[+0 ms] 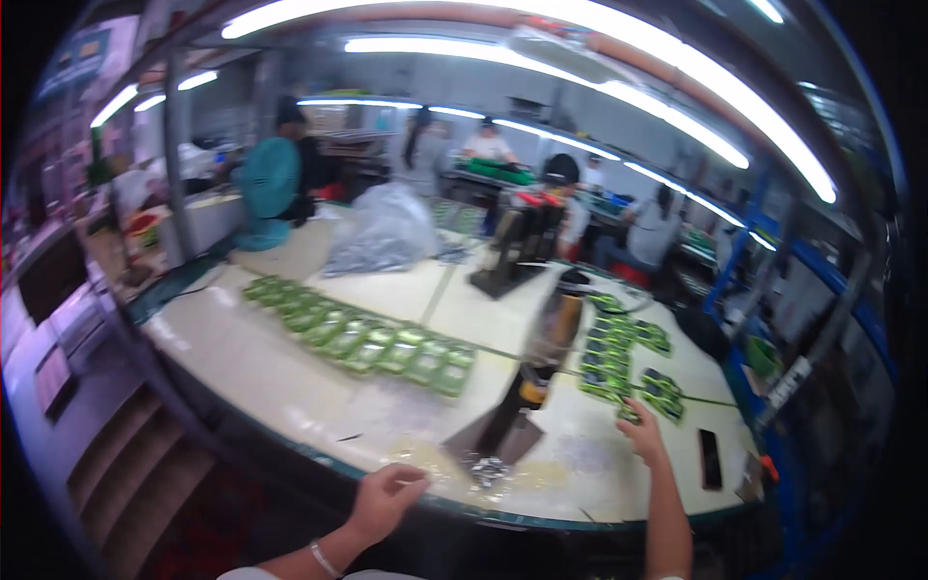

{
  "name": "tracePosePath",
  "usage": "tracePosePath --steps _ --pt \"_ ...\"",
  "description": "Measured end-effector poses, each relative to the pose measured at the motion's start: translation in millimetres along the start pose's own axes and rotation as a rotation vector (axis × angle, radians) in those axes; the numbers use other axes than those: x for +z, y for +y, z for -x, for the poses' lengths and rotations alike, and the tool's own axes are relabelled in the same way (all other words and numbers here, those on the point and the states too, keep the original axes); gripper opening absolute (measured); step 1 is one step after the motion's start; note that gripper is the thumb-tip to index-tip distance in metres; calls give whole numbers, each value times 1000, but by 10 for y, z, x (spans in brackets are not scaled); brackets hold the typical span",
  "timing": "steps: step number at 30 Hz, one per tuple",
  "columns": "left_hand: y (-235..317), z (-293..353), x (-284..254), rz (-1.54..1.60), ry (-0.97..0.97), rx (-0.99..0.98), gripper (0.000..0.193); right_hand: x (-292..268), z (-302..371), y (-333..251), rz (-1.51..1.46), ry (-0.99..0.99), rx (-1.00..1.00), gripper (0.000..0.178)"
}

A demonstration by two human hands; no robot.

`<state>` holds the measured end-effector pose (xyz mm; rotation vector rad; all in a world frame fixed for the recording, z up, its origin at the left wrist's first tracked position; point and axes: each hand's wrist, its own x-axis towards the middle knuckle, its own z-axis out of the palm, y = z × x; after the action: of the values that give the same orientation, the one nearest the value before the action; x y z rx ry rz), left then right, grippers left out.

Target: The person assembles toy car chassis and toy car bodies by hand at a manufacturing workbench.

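My right hand (643, 432) reaches to the near end of a block of green-and-black parts (607, 353) on the right of the table. Its fingers are closed on a small green part (628, 410). Over the table's front edge is my left hand (389, 495), thumb and fingers pinched together; whether anything small sits between them is too blurred to see. Between my hands stands a dark upright bench tool (536, 372) on a flat base. Small shiny metal pieces (488, 471) lie in a heap at its foot.
Rows of green trays or cases (362, 338) lie on the left of the white table (290, 387). A phone (710, 460) lies at the right. Farther back are a clear plastic bag (387, 227), a teal fan (269, 184) and a dark rack (517, 242). Several people sit beyond.
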<state>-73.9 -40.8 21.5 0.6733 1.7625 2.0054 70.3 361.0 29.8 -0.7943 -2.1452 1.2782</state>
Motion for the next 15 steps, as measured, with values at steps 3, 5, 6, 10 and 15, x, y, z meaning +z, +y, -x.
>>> tracePosePath --steps 3,5,6,10,15 --pt "-99 44 -14 -83 -6 -54 18 -72 -144 246 411 -70 -198 56" --pt "-72 100 8 38 -3 -143 22 -73 -213 231 518 -121 -171 55" --pt "-10 111 52 4 -8 -134 22 -98 -181 127 607 -112 -186 55" --pt "63 20 84 -159 29 -71 19 20 -430 73 653 -134 -274 50" --pt "29 -462 70 -425 37 127 13 141 -290 112 722 70 -320 38"
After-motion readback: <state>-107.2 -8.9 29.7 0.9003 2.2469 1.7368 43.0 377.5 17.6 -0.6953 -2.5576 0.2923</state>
